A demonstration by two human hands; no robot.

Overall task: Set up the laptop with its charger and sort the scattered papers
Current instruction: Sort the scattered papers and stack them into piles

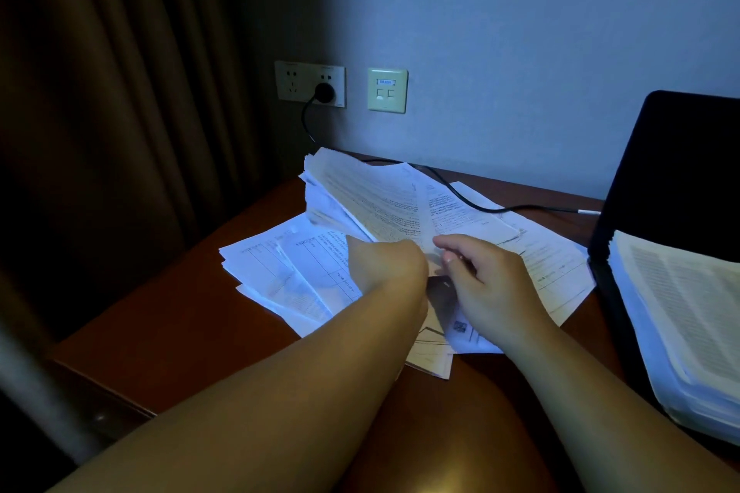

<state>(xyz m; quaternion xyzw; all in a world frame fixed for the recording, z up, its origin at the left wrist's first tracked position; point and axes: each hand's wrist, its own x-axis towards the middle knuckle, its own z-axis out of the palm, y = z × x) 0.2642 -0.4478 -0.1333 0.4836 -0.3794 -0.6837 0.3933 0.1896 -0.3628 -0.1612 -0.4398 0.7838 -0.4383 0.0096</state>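
Brown curtain [100, 112], blue wall [520, 32], network socket plate [387, 90] (cream), reddish wooden desk [192, 316]

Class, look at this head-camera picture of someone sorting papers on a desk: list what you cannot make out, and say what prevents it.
- Laptop: cut off by the right edge; screen dark.
- Charger cable: its far end runs behind the laptop, so the connection is hidden.
- Left hand: fingers hidden under the lifted bundle of papers.
- Print on the papers: too small and dim to read.
- Stack of papers by the laptop: cut off by the right edge.
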